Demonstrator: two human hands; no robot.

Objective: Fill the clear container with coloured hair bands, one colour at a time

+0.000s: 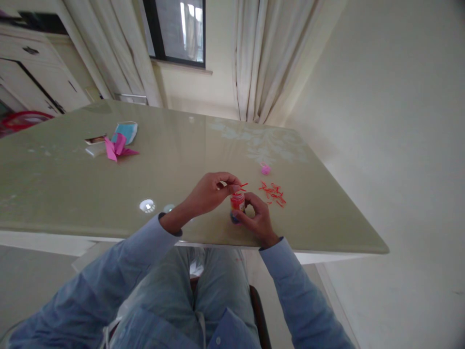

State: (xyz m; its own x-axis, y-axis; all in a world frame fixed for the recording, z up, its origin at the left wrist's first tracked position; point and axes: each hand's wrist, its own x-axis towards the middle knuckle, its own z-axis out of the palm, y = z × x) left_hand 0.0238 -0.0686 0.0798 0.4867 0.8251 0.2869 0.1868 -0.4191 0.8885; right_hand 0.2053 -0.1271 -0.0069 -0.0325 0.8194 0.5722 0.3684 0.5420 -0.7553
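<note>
A small clear jar [238, 204] with red pieces in its upper part and darker ones at the bottom stands near the table's front edge. From the right side my right hand [257, 219] grips it, fingers and thumb around its body. Over the jar's mouth, my left hand [212, 192] pinches a thin red strip [244, 185] between thumb and fingertips. To the right of the jar lies a loose pile of red strips [275, 194]. Just behind that pile sits a small pink bundle [265, 169].
On the table [174, 145], at the back left, are a pink folded paper [119, 147], a blue face mask [125, 132], a card [96, 139] and a small clear packet [96, 150]. A wall [381, 121] rises beyond the table's right side.
</note>
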